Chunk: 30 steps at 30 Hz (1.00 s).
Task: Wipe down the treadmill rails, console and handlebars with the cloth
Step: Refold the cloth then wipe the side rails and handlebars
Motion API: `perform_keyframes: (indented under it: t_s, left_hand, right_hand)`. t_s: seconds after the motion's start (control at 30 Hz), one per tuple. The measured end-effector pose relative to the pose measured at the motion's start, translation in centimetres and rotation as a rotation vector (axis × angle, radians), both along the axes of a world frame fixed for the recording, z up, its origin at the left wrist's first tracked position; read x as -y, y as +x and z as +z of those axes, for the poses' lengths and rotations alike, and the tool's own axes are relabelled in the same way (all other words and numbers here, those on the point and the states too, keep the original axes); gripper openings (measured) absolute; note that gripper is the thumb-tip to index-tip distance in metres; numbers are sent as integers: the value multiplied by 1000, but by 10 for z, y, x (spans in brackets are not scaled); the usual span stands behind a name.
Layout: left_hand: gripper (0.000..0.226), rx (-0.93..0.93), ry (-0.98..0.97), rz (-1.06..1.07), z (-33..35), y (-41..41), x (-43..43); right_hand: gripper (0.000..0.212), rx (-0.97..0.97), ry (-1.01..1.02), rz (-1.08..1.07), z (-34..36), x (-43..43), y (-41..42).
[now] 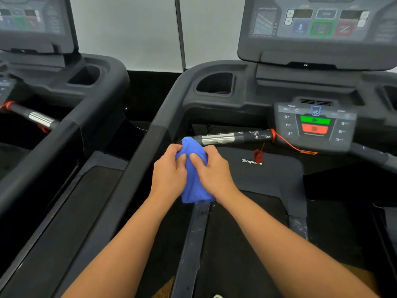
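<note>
Fingers (182,157) of the left hand (169,172) and right hand (216,168) curl round the bunched blue cloth (193,187), held between them; just beyond the fingertips the handlebar (221,138) begins, its long axis running off rightward toward the console (315,125), nearer the right hand

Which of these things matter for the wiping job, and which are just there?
Part of the job:
blue cloth, held by left hand and right hand; handlebar; console; side rail.

Just there:
neighbouring treadmill; red safety clip.

A second treadmill (64,93) stands to the left, a white wall (129,29) behind, split by a dark strip (180,33).
</note>
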<state>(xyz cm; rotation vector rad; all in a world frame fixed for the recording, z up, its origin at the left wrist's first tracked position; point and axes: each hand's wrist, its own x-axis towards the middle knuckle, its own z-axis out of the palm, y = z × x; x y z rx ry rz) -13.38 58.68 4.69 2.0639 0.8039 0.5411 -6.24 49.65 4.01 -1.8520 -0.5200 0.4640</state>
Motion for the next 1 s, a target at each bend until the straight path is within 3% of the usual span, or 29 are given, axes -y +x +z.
perform_keyframes:
  t_s: [0.07, 0.2, 0.47, 0.7, 0.77, 0.87, 0.93, 1.0]
  left_hand:
    - [10, -44, 44, -16, -6, 13, 3]
    - [15, -60, 106, -38, -15, 34, -1]
    - [17, -131, 125, -27, -29, 68, -28]
    - [32, 24, 95, -83, -18, 103, -58]
    - [42, -41, 145, -112, -19, 112, -67]
    - [52, -174, 316, -165, -26, 116, -75]
    - [45, -264, 470, -183, -27, 113, -79]
    - [41, -393, 611, -209, -25, 110, -81]
  right_hand:
    - [22, 28, -59, 15, -3, 5, 7]
    - [57, 104, -99, 105, -3, 14, 20]
    - [52, 90, -190, 137, -12, 7, 54]
    - [53, 257, -221, 122, -9, -26, 88]
    - [53, 372, -370, 104, -11, -36, 95]
    - [56, 796, -753, 46, -24, -45, 101]
    - [58, 942, -797, 187, -35, -52, 101]
    - [64, 961, -822, 359, -51, -59, 102]
